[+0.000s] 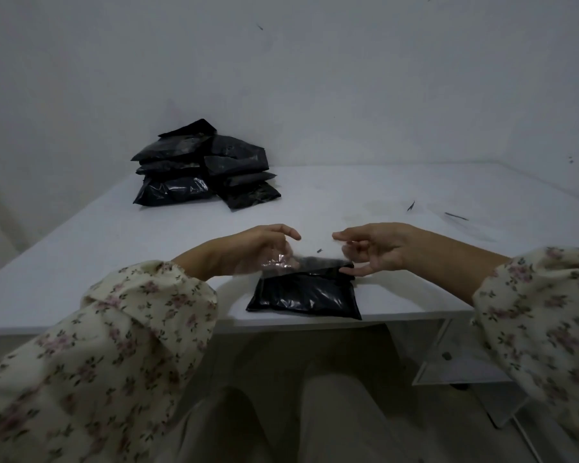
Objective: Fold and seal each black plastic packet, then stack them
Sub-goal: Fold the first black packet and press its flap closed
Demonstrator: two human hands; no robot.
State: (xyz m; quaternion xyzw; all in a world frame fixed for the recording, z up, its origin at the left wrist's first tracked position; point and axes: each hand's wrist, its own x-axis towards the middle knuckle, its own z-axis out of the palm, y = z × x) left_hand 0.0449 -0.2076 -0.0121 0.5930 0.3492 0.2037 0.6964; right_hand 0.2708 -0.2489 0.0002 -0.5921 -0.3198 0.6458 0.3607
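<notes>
White tabletop (114, 248) is bearing the black packet (306, 295) at its near edge, your left hand (248, 252) pinching a blurred clear strip (276, 262) at its far-left corner, your right hand (378, 248) touching the far-right corner with relaxed fingers, stacked packets (204, 168) sitting beyond by the wall (348, 78).

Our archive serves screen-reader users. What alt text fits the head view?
A person in floral sleeves handles a black plastic packet at the near edge of a white table: the left hand holds a clear strip at its top, the right hand touches its corner. A pile of black packets sits far left.
</notes>
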